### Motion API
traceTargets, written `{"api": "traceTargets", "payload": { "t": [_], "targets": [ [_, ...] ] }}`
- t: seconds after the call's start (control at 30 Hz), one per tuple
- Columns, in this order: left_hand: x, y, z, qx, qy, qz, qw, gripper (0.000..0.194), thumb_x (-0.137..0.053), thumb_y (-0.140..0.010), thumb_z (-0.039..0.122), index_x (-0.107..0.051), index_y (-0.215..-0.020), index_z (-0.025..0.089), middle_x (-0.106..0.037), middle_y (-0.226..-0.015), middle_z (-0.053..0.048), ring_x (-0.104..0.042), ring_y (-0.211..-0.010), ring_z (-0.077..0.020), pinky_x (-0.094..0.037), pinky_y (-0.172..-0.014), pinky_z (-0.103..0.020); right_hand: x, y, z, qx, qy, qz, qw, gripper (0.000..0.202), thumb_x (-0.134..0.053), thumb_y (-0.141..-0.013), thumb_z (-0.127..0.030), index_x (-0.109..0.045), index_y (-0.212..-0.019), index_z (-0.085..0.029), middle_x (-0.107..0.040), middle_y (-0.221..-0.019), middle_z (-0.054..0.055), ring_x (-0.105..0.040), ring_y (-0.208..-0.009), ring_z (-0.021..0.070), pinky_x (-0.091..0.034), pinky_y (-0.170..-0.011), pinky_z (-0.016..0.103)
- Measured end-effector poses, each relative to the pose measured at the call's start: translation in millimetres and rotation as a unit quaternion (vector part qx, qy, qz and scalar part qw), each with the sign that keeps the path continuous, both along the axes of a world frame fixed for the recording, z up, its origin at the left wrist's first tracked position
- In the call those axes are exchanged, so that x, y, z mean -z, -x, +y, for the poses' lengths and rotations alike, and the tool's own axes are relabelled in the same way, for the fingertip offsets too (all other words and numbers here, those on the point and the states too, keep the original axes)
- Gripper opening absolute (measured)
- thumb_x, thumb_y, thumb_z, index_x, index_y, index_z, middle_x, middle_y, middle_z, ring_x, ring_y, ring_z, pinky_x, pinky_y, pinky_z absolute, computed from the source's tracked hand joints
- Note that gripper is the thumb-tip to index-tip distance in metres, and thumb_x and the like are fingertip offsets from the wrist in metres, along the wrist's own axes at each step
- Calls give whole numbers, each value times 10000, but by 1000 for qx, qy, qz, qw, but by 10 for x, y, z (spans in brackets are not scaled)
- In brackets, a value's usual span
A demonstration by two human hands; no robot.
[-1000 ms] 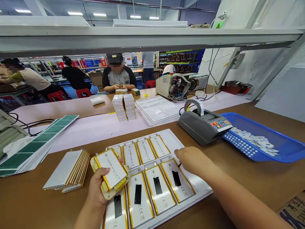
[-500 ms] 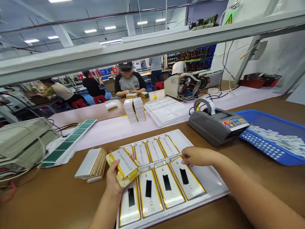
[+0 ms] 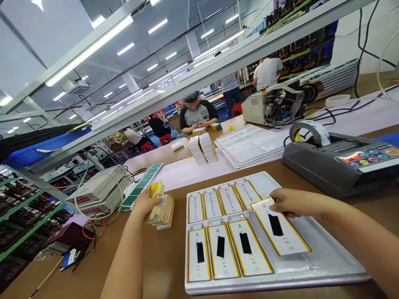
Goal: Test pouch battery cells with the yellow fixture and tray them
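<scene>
My right hand (image 3: 285, 202) pinches the top edge of a flat white battery pack (image 3: 289, 238) with yellow edges and a black strip, tilted above the white tray (image 3: 293, 270). Seven similar packs, such as the one with a black strip (image 3: 220, 261), lie in two rows in that tray. My left hand (image 3: 146, 204) is closed around a pale yellow block (image 3: 156, 189) at the near side of a stack of packs (image 3: 166, 214) on the brown table.
A grey tape dispenser (image 3: 339, 162) stands right of the tray. Behind are white empty trays (image 3: 249, 143), a taller pack stack (image 3: 202, 149) and a machine (image 3: 277, 106). Grey instruments (image 3: 99, 191) stand left. A person (image 3: 198, 114) sits opposite.
My right hand has lifted a pack from the tray's front row. My left hand has moved left to the stack, and the pack on its yellow block is gone. The view has shifted.
</scene>
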State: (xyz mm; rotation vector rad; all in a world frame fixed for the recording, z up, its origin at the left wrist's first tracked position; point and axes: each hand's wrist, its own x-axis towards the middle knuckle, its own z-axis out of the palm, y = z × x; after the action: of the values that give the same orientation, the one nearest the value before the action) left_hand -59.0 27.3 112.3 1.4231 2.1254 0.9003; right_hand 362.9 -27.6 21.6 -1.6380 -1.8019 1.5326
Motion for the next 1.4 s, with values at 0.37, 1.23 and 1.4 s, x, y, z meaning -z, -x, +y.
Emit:
{"api": "traceTargets", "payload": {
  "t": [0.37, 1.23, 1.4],
  "targets": [
    [160, 101, 185, 33, 140, 287, 947, 795, -706, -460, 364, -476, -1192, 158, -598, -1073, -179, -556, -934, -331, -382, -726, -365, 87, 1, 76, 23, -6, 79, 997, 215, -571, -646, -346, -462, -626, -163, -394, -491, -44, -348, -425, 58, -194, -390, 199],
    [1078, -1052, -380, 289, 115, -763, 566, 568, -396, -778, 556, -574, -1050, 90, -656, -915, -143, -580, -925, -294, -394, -823, -429, -313, 1251, 451, 61, -149, 158, 974, 231, -558, -673, -347, -447, -609, -155, -381, -475, -66, -330, -430, 46, -234, -424, 189],
    [1092, -1010, -409, 288, 68, -777, 555, 557, -374, -784, 562, -583, -1059, 125, -651, -968, -138, -559, -977, -306, -361, -865, -459, -305, 1799, 545, 48, -171, 64, 982, 169, -532, -720, -214, -463, -579, -152, -414, -454, -58, -373, -426, 61, -275, -441, 197]
  ]
}}
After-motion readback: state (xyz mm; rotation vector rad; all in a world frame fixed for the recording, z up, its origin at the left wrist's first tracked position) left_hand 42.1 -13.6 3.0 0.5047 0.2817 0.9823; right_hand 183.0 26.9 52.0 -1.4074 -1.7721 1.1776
